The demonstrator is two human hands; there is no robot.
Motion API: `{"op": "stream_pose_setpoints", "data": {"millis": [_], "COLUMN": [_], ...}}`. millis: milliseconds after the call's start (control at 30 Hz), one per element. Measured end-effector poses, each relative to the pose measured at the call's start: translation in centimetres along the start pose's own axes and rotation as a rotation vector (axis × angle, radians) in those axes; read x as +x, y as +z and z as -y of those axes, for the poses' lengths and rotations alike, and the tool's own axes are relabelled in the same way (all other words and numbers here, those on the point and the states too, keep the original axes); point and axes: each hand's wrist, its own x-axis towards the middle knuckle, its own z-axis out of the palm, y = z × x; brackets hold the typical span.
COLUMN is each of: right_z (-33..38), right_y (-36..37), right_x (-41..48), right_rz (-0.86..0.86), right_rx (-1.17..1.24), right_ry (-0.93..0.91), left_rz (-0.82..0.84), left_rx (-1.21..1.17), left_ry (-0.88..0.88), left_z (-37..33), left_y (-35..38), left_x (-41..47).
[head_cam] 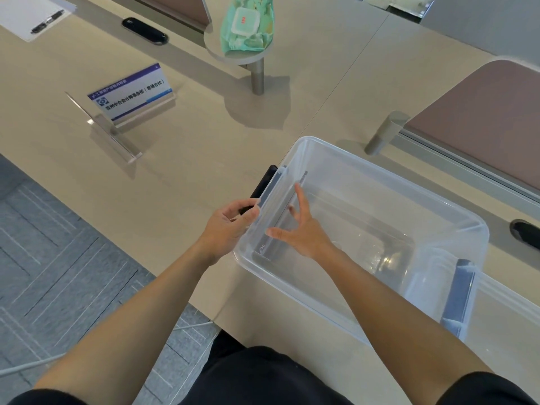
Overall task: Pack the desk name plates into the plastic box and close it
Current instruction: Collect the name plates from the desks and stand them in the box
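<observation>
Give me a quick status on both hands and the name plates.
Left hand gripping plastic box rim. Right hand inside box, open on clear plate. Two name plates on desk, unpacked. Nothing in the way.

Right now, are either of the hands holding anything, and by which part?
The left hand grips the plastic box at its near-left rim. The right hand is open inside the box, fingers against a name plate standing there, not gripping it.
</observation>
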Motion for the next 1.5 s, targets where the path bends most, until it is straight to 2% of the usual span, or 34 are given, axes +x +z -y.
{"op": "stream_pose_setpoints", "data": {"millis": [100, 467, 567, 700, 767, 867, 1033, 1167, 1267, 1500], "right_z": [0.1, -0.3, 0.5, 1.7, 2.3, 3.0, 2.2, -0.4, -2.8, -10.5], "right_y": [-0.1, 0.0, -0.7, -3.8, -5.6, -7.9, -9.6, -10.1, -10.2, -10.8], "right_x": [-0.1, 0.2, -0.4, -2.8, -5.3, -11.1, -22.3, -30.7, -36.7, -49.2], "right_rz": [-0.004, 0.009, 0.01, -0.17, -0.281, -0.426, -0.556, -0.691, -0.792, -0.915], "right_rx": [-0.009, 0.019, -0.042, -0.253, -0.42, -0.544, -0.743, -0.71, -0.671, -0.507], "right_ry": [0.012, -0.008, 0.016, 0.041, 0.054, 0.122, 0.342, 0.483, 0.537, 0.622], "left_rz": [-0.034, 0.003, -0.075, -0.124, -0.043, 0.125, 0.489, 0.677, 0.787, 0.96], "left_rx": [0.006, 0.003, 0.229, 0.555, 0.605, 0.622, 0.606, 0.624, 0.735, 0.875], "left_ry": [0.029, 0.051, 0.127, 0.397, 0.514, 0.638, 0.693, 0.662, 0.664, 0.724], "left_z": [-0.1, -0.8, -1.1, -2.7, -3.5, -4.1, -4.6, -4.9, -4.8, -2.7], "left_y": [0.1, 0.3, 0.0, 0.4, 1.1, 3.5, 9.5, 15.9, 20.5, 32.2], "left_x": [-0.2, -0.7, -0.7, -0.7, -0.8, -0.5, -1.7, -4.3, -6.8, -13.9]}}
